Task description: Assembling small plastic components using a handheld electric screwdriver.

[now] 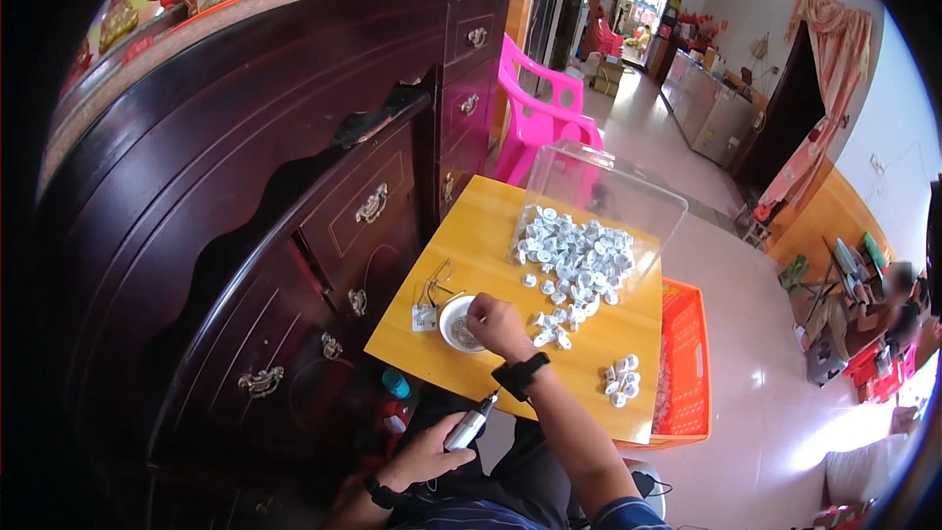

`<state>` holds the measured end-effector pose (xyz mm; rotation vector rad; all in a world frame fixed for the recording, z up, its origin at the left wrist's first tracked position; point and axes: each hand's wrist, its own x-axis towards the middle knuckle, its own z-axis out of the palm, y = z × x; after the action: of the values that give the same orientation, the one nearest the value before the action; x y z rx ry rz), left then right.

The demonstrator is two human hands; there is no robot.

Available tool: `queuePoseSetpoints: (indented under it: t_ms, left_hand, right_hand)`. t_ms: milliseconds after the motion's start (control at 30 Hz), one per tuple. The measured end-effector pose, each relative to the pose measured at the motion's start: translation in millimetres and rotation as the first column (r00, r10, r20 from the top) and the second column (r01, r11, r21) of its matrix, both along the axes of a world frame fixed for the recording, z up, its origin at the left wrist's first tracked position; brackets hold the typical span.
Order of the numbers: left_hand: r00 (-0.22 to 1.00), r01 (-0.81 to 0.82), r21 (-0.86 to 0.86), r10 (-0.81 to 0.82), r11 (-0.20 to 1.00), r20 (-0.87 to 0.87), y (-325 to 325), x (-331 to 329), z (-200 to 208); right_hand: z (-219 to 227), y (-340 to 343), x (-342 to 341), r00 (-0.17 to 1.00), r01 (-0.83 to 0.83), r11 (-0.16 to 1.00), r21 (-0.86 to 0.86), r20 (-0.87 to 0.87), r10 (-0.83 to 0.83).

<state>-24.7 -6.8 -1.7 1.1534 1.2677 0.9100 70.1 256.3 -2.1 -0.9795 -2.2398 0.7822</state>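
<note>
white small dish (457, 325) sits at frame centre on the yellow table (491, 236); your right hand (494, 324) pinches into it, contents unclear, while your left hand (424, 454) is clenched around a pen-like tool (471, 424), parked low, ready.

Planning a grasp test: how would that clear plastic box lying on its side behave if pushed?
The clear plastic box looks thin-walled, so probably light and easy to slide on the smooth yellow table. Open toward the small white parts, it would likely spill more.
</note>
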Motion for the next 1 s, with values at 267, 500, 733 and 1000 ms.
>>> queuePoseSetpoints:
  t_ms: [267, 500, 733, 1000]
  left_hand:
    - [0.999, 0.032, 0.038, -0.031, 0.999, -0.026, 1.2, 10.2, 4.0]
    - [0.991, 0.046, 0.177, -0.022, 0.983, -0.132, 6.4, 22.3, -2.3]
    - [0.995, 0.049, 0.142, -0.037, 0.989, -0.088, 7.3, 28.9, 9.7]
    - [0.995, 0.049, 0.129, -0.037, 0.990, -0.096, 8.5, 33.1, 11.4]
  right_hand:
    - [0.5, -28.6, 96.3, 0.821, -0.103, 0.755, -0.648, -0.483, -0.303]
    - [-25.6, -65.8, 140.1, 0.675, -0.194, 0.598, -0.778, -0.548, -0.494]
    - [-33.5, -75.6, 140.4, 0.627, -0.396, 0.489, -0.777, -0.618, -0.475]
    - [-40.9, -77.3, 140.2, 0.642, -0.425, 0.451, -0.785, -0.613, -0.461]
